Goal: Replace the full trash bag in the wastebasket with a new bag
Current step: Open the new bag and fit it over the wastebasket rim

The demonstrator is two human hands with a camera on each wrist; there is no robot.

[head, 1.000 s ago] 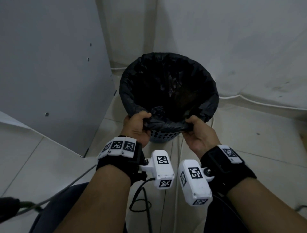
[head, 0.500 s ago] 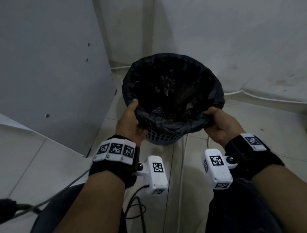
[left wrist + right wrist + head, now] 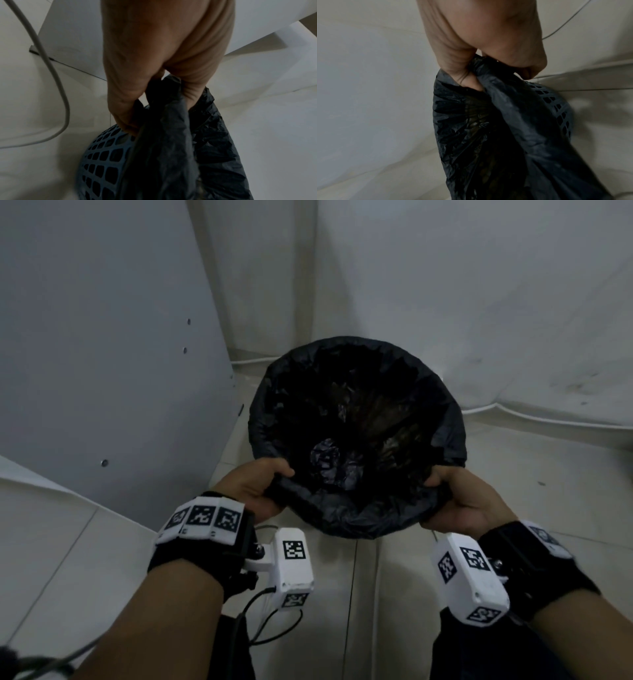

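Observation:
A black trash bag [image 3: 356, 419] lines a blue mesh wastebasket [image 3: 102, 159] that stands on the floor in a corner. The bag's mouth is wide; dark trash lies at its bottom. My left hand [image 3: 255, 487] grips the near-left edge of the bag [image 3: 164, 121], fingers curled round bunched plastic. On the near-right edge, my right hand [image 3: 459, 501] pinches the bag [image 3: 496, 108] the same way. The basket [image 3: 556, 108] shows below the lifted plastic in both wrist views; in the head view the bag hides it.
A grey panel [image 3: 102, 354] stands close on the left of the basket. White sheeting [image 3: 496, 302] covers the wall behind and to the right. Cables [image 3: 267, 618] trail on the tiled floor near my legs; a grey cable [image 3: 51, 67] runs beside the basket.
My hands have spread apart along the near rim and lifted the bag's edge off the basket. The basket mesh seen below the rim earlier is now covered by raised plastic.

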